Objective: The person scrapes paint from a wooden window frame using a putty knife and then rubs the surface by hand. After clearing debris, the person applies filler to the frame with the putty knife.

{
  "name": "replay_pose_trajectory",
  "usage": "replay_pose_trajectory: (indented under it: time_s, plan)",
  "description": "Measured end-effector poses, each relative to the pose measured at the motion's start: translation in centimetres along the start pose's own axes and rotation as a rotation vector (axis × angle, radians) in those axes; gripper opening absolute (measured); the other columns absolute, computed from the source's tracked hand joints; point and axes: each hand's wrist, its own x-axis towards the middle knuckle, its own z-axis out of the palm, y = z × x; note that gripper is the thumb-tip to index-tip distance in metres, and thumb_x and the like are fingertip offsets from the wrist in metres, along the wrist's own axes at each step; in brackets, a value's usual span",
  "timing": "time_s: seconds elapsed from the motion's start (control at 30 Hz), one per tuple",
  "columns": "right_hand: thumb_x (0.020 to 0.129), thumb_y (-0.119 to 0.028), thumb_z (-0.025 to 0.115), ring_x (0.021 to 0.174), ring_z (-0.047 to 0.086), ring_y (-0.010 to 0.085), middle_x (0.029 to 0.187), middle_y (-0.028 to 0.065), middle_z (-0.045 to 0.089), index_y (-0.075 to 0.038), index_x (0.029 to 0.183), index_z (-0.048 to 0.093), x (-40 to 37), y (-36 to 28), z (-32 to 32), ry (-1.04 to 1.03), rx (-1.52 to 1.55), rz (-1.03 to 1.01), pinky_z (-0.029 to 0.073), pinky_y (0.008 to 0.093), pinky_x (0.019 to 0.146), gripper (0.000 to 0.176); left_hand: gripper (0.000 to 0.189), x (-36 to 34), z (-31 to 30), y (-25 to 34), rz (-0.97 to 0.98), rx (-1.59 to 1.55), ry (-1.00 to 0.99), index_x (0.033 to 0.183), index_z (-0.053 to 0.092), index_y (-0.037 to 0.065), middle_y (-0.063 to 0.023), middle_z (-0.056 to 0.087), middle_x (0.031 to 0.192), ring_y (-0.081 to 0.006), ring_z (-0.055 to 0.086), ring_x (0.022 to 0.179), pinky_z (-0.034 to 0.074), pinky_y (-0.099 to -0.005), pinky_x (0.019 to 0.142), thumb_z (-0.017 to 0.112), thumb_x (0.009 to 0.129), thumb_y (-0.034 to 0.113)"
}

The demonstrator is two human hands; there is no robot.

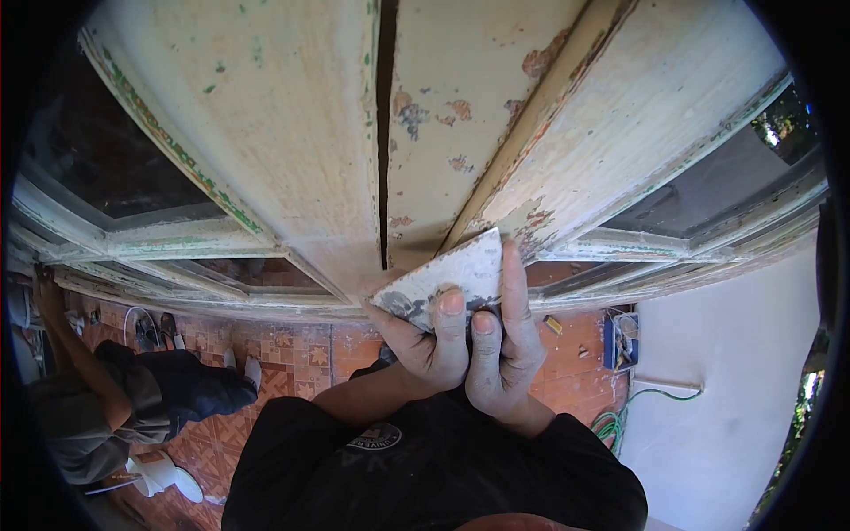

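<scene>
Both hands hold a flat, pale scraper (474, 265) with grey smears and a straight upper edge, raised in front of a weathered wooden frame. My left hand (421, 350) grips its lower left, thumb on the face and fingers behind. My right hand (506, 354) closes on its right side, with a finger along the edge and the thumb bent low on it. The handle, if any, is hidden by my hands. Just beyond stands the cream-painted wood (292, 133), with flaking patches and green traces. A narrow dark gap (385, 133) runs down between two boards.
Glass panes (97, 133) flank the boards on both sides. At the left another person (133, 389) stands near the frame. A white bucket (155, 473) is on the tiled floor (297, 354). To the right are a blue container (620, 341), a green hose (611, 425) and a white wall (726, 354).
</scene>
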Motion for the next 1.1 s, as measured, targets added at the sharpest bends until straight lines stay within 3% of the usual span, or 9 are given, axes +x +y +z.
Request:
replay_pose_trajectory:
  time_s: [0.27, 0.43, 0.53, 0.63, 0.73, 0.8, 0.87, 0.97, 1.1]
  plan:
    - [0.091, -0.007, 0.037, 0.112, 0.052, 0.0361, 0.121, 0.0292, 0.049, 0.016, 0.126, 0.037, 1.5, -1.3, 0.0, 0.052, 0.043, 0.028, 0.039, 0.0376, 0.095, 0.041, 0.05, 0.9, 0.1, 0.7, 0.062, 0.06, -0.025, 0.124, 0.025, -0.01, -0.0137, 0.046, 0.11, -0.0183, 0.049, 0.096, 0.041, -0.0304, 0.084, 0.046, 0.088, 0.018]
    - [0.092, -0.009, 0.036, 0.112, 0.052, 0.0338, 0.123, 0.0296, 0.047, 0.016, 0.126, 0.037, 0.9, -0.8, 0.0, 0.031, 0.079, 0.057, 0.041, 0.0353, 0.093, 0.042, 0.049, 0.7, -0.5, 0.1, 0.099, 0.199, -0.089, 0.122, 0.03, -0.013, -0.0217, 0.043, 0.117, -0.022, 0.05, 0.1, 0.042, -0.032, 0.085, 0.04, 0.093, 0.026]
    - [0.095, -0.02, 0.034, 0.119, 0.043, 0.0263, 0.134, 0.0262, 0.037, 0.015, 0.133, 0.022, 0.9, -1.1, -0.1, -0.027, 0.116, 0.073, 0.033, 0.0311, 0.098, 0.054, 0.054, -0.8, -1.1, -1.9, 0.3, 0.34, -0.001, 0.128, 0.023, -0.014, -0.0246, 0.037, 0.125, -0.0244, 0.048, 0.107, 0.041, -0.0346, 0.09, 0.037, 0.095, 0.028]
    - [0.092, -0.008, 0.035, 0.113, 0.051, 0.0319, 0.126, 0.0295, 0.045, 0.017, 0.127, 0.034, 1.9, -1.8, -0.5, 0.007, 0.097, -0.001, 0.04, 0.034, 0.094, 0.043, 0.054, -1.1, -1.0, -0.7, 0.185, 0.297, -0.016, 0.128, 0.023, -0.014, -0.0259, 0.034, 0.128, -0.0242, 0.047, 0.11, 0.041, -0.0353, 0.092, 0.037, 0.096, 0.027]
    - [0.095, -0.02, 0.033, 0.124, 0.038, 0.0266, 0.136, 0.0258, 0.034, 0.015, 0.134, 0.021, 0.7, -1.2, -0.5, -0.072, 0.071, 0.064, 0.032, 0.0315, 0.1, 0.054, 0.053, -0.6, -0.9, 0.3, 0.036, 0.23, -0.04, 0.129, 0.024, -0.014, -0.028, 0.029, 0.133, -0.0239, 0.045, 0.116, 0.041, -0.0365, 0.094, 0.037, 0.097, 0.026]
    - [0.095, -0.021, 0.033, 0.124, 0.037, 0.0269, 0.136, 0.0255, 0.034, 0.015, 0.134, 0.021, 0.7, -1.8, -0.5, -0.089, 0.067, 0.14, 0.029, 0.0322, 0.101, 0.054, 0.051, -0.1, -1.2, -1.5, 0.189, 0.079, -0.084, 0.125, 0.032, -0.013, -0.0259, 0.034, 0.128, -0.0247, 0.049, 0.112, 0.044, -0.033, 0.089, 0.039, 0.095, 0.027]
    - [0.095, -0.02, 0.033, 0.124, 0.037, 0.027, 0.136, 0.0255, 0.034, 0.015, 0.134, 0.021, 0.9, -1.7, -0.4, -0.087, 0.081, 0.129, 0.029, 0.0324, 0.102, 0.054, 0.048, -0.3, -1.0, -1.7, 0.363, 0.743, 0.195, 0.121, 0.035, -0.013, -0.0208, 0.042, 0.119, -0.0243, 0.052, 0.106, 0.047, -0.0304, 0.084, 0.041, 0.095, 0.027]
    - [0.095, -0.02, 0.033, 0.124, 0.036, 0.0269, 0.136, 0.0254, 0.034, 0.015, 0.134, 0.02, 0.6, -1.2, -0.4, -0.074, 0.102, 0.11, 0.028, 0.0329, 0.102, 0.054, 0.046, -0.5, -0.8, -1.4, 0.297, 0.504, 0.053, 0.116, 0.039, -0.012, -0.0155, 0.045, 0.108, -0.0216, 0.055, 0.096, 0.049, -0.0271, 0.077, 0.042, 0.095, 0.029]
    - [0.095, -0.02, 0.033, 0.125, 0.035, 0.0268, 0.136, 0.0255, 0.034, 0.015, 0.134, 0.02, 0.8, -1.8, -0.1, -0.048, 0.149, 0.168, 0.029, 0.0331, 0.102, 0.054, 0.043, -1.8, -2.0, -1.4, 0.144, 0.595, -0.041, 0.112, 0.041, -0.011, -0.0148, 0.045, 0.105, -0.0199, 0.054, 0.09, 0.049, -0.0268, 0.073, 0.043, 0.094, 0.027]
